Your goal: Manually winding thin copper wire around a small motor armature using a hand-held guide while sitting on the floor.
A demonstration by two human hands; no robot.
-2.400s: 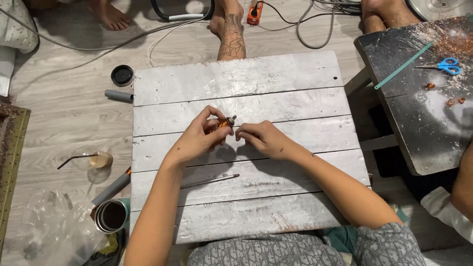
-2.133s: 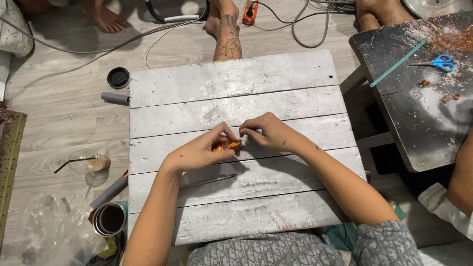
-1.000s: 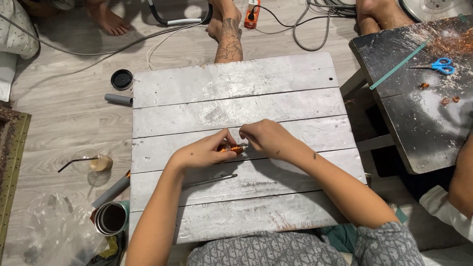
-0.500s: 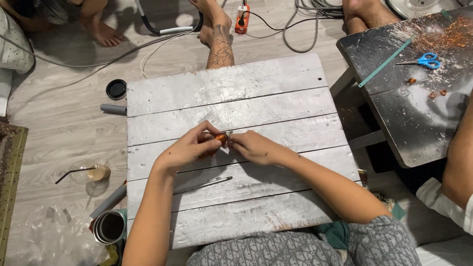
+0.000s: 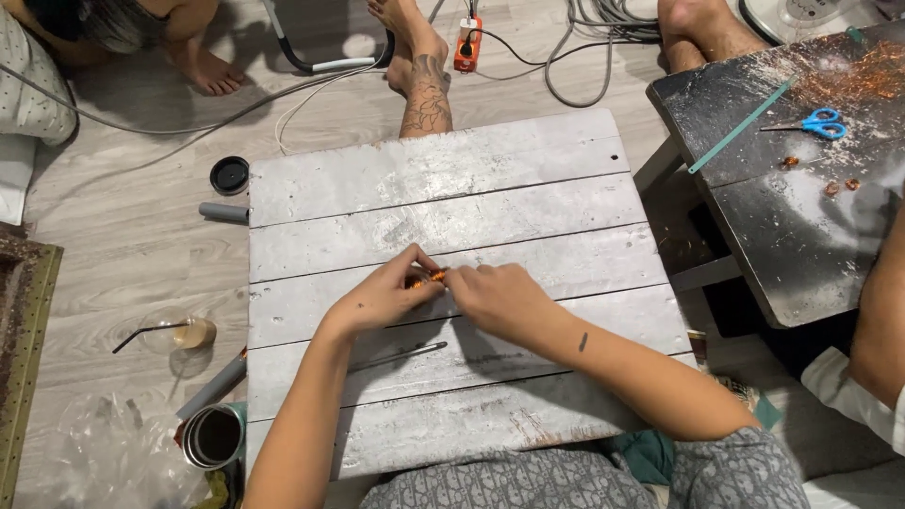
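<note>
My left hand (image 5: pixel 385 294) and my right hand (image 5: pixel 501 298) meet over the middle of a whitewashed plank table (image 5: pixel 443 188). Between their fingertips they pinch a small orange, coppery piece (image 5: pixel 424 277); most of it is hidden by the fingers. A thin metal rod (image 5: pixel 401 355) lies on the plank just below my left wrist.
A dark table (image 5: pixel 782 217) at the right carries blue scissors (image 5: pixel 818 123), a teal strip and copper bits; another person's arm (image 5: pixel 881 330) rests by it. Bare feet, cables and an orange power strip (image 5: pixel 466 42) lie beyond. Left on the floor: black lid, grey tube, cups.
Both hands stay joined on the small orange piece and have shifted slightly on the table, fingers working it. The camera view has drifted; the rod has not moved.
</note>
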